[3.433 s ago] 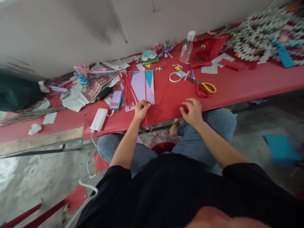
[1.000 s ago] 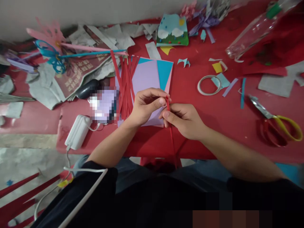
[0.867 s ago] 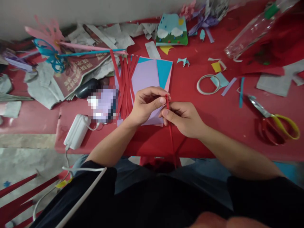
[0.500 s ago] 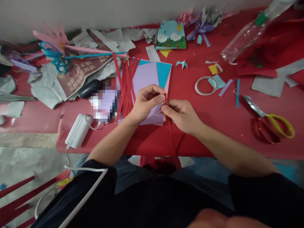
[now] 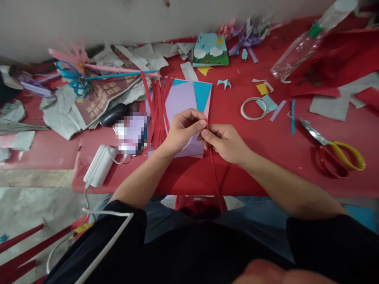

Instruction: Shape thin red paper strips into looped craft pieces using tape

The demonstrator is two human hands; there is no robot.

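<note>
Between my two hands is a narrow red paper strip [image 5: 213, 165], its long tail hanging down past the table edge. My left hand [image 5: 186, 128] pinches its upper end between thumb and fingers. Just below, my right hand [image 5: 226, 142] grips the same strip, fingertips nearly touching the left ones. The fingers hide most of the gripped end. Under my hands lie stacked sheets, a lilac paper [image 5: 180, 98] over a blue sheet [image 5: 203, 94]. A bundle of red paper strips [image 5: 159, 112] rests on the left part of the stack.
To the right are a tape roll [image 5: 254, 108], scissors [image 5: 331, 146] and a plastic bottle [image 5: 299, 55]. On the left sit a white power bank [image 5: 100, 165] with a cable, a black mouse-like object [image 5: 113, 114] and paper flowers [image 5: 74, 77]. Newspaper [image 5: 103, 94] covers the back left.
The camera view has shifted slightly, so the table items appear a little lower. Both hands keep their pinch on the red strip, with only small finger movement.
</note>
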